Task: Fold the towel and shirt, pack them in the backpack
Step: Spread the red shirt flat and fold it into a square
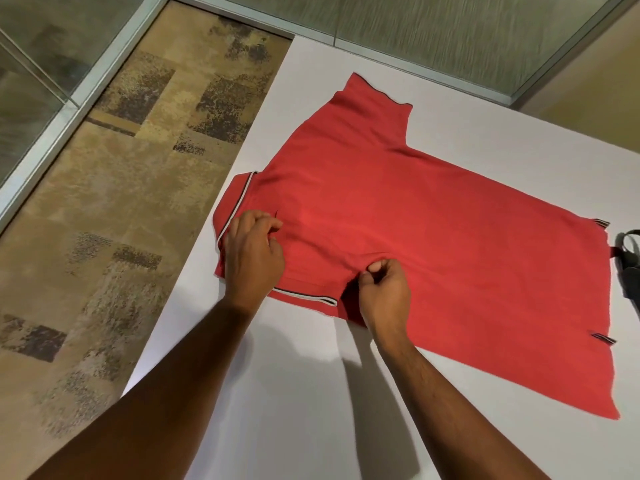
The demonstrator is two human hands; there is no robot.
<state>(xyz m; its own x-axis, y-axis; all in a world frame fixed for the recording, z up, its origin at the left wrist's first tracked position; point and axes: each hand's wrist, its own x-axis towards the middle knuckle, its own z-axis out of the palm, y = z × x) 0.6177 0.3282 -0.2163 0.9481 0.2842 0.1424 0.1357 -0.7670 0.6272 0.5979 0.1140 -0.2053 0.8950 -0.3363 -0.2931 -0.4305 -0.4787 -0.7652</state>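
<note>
A red polo shirt (433,237) lies face down and spread flat on the white table (294,393), collar toward the left edge, hem to the right. My left hand (254,252) pinches the fabric near the collar and shoulder. My right hand (384,291) pinches the cloth at the near sleeve's armpit, where the striped sleeve cuff is folded in. The far sleeve lies stretched out toward the back. A dark backpack (631,268) shows only as a strap and corner at the right frame edge. No towel is in view.
The table's left edge runs diagonally, with patterned brown carpet (104,220) beyond it. Glass wall panels with metal frames (52,133) stand at the back and left. White tabletop shows in front of the shirt between my forearms.
</note>
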